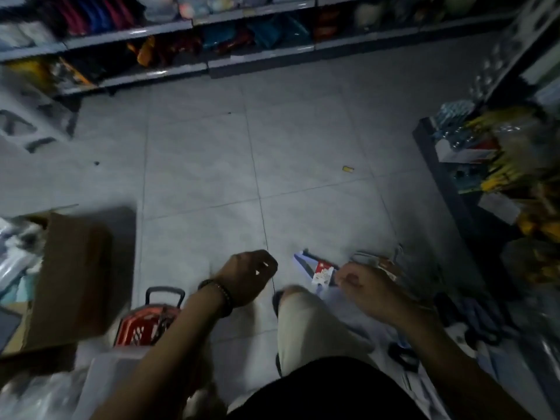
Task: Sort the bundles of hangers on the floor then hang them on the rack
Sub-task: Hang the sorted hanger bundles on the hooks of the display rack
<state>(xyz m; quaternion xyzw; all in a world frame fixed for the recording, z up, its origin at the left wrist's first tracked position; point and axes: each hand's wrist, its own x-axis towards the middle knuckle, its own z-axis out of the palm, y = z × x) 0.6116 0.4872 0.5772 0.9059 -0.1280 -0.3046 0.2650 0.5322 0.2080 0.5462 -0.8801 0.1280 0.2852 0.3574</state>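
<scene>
The view is dim and blurred. My right hand (363, 287) is low over the tiled floor with its fingers curled round one end of a bundle of hangers (318, 269), white and blue with a red-and-white label, which sticks out to the left of the hand. My left hand (250, 275) hovers beside it with a beaded bracelet on the wrist; its fingers are loosely curled and hold nothing. More dark hangers (478, 321) lie on the floor at the lower right, partly hidden by my right arm.
An open cardboard box (72, 274) stands at the left, with a red shopping basket (145, 324) and a clear plastic tub (112, 377) nearby. Stocked shelves (188, 25) line the back. A dark display rack (448, 177) with yellow goods fills the right. Bare tiles (212, 162) lie between.
</scene>
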